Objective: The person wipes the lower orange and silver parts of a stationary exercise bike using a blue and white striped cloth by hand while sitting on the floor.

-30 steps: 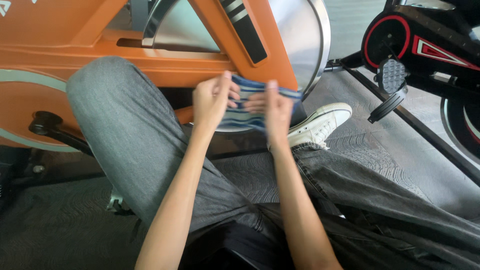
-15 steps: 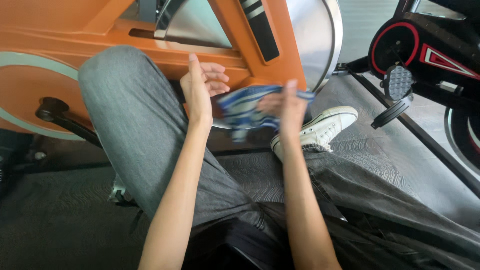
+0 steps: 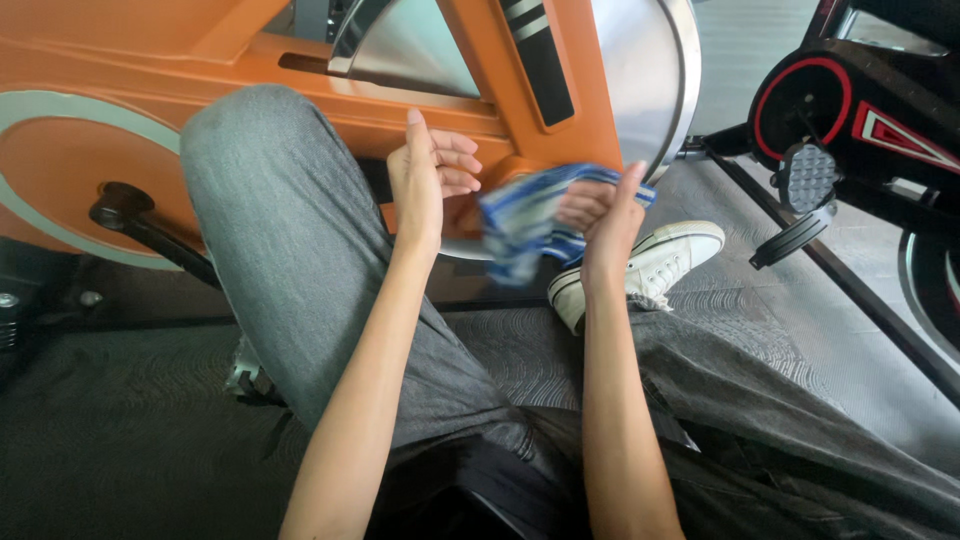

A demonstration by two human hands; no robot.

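A black crank arm (image 3: 150, 235) is sticking out from the orange exercise bike (image 3: 120, 70) at the far left, with the person's raised grey-trousered knee (image 3: 270, 190) rising just beside it and hiding part of the frame. The left hand (image 3: 430, 180) is hovering in front of the bike, fingers loosely curled and holding nothing. Just to its right, a blue and white striped cloth (image 3: 525, 225) is hanging blurred in the air, gripped by the right hand (image 3: 600, 215), whose fingers are closing round its upper edge. Behind both, the silver flywheel (image 3: 640, 80) is filling the upper middle. A white sneaker (image 3: 650, 270) is resting on the dark textured floor mat (image 3: 130, 430) below the cloth. Further right, a black and red exercise bike (image 3: 870, 110) is standing with its pedal (image 3: 805, 180) turned outward, over a paler floor (image 3: 870, 300).
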